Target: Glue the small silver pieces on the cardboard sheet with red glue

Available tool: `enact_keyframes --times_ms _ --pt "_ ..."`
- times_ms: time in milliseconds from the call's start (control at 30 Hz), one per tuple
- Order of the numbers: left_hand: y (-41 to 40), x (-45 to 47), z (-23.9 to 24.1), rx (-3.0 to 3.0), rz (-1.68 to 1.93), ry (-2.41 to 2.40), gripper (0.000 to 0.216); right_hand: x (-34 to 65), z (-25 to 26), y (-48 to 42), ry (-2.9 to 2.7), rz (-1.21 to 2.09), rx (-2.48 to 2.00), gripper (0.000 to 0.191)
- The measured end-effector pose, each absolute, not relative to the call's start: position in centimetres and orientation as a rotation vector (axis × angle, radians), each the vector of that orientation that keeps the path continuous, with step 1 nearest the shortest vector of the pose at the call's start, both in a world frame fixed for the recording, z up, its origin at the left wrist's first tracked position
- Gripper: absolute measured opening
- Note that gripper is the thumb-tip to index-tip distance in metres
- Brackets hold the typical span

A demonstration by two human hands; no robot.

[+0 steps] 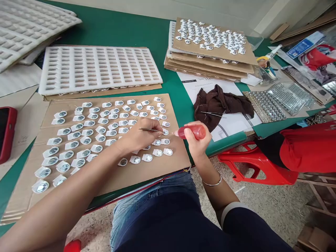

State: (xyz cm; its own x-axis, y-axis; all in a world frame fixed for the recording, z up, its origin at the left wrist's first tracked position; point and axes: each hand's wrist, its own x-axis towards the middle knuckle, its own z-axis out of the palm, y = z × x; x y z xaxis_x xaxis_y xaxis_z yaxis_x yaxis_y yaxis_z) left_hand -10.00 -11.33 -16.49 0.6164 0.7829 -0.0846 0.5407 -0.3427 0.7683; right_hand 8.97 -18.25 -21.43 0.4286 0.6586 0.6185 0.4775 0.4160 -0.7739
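My left hand [140,135] is closed round a pair of thin metal tweezers [147,130], over the right part of a cardboard sheet [110,183]. Fingers of my right hand [197,144] wrap a red squeeze bottle [193,132], tilted flat with its fine nozzle pointing left. The nozzle tip is close to a small round silver piece [165,132] on a white tab; whether it touches, I cannot tell. Rows of similar silver pieces [85,140] with white tabs cover the sheet. My left hand and forearm hide some of them.
Behind the sheet lies a white foam tray [102,66]. Stacked cardboard [210,59] bearing more pieces stands at the back right. A brown cloth [215,105] with tweezers on it lies right, near sheets of rhinestones [286,98]. A red stool [258,162] stands beside the table.
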Motion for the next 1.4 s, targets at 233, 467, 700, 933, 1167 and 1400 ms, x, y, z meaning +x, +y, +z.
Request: enact_keyframes --times_ms 233,467,700,933,1167,1400 --pt "-11.39 -9.96 -16.51 2.019 0.403 1.036 0.014 8.7 -21.25 -18.08 -1.265 0.121 -1.215 0.015" --pt "-11.46 -9.99 -16.51 2.018 0.434 1.045 0.013 8.57 -21.1 -18.0 -1.308 0.118 -1.253 0.016" --pt "-11.68 -9.96 -16.2 2.008 0.423 1.05 0.014 8.52 -21.11 -17.95 -1.318 0.106 -1.243 0.014" --pt "-11.71 -9.84 -16.08 1.995 0.415 1.062 0.014 8.52 -21.12 -17.89 -1.339 0.091 -1.222 0.014" --pt "-11.66 -9.94 -16.16 1.999 0.423 1.047 0.015 8.63 -21.1 -18.05 -1.353 0.117 -1.209 0.015" --pt "-11.63 -9.93 -16.14 1.986 0.42 1.037 0.014 8.66 -21.11 -17.96 -1.354 0.114 -1.207 0.014"
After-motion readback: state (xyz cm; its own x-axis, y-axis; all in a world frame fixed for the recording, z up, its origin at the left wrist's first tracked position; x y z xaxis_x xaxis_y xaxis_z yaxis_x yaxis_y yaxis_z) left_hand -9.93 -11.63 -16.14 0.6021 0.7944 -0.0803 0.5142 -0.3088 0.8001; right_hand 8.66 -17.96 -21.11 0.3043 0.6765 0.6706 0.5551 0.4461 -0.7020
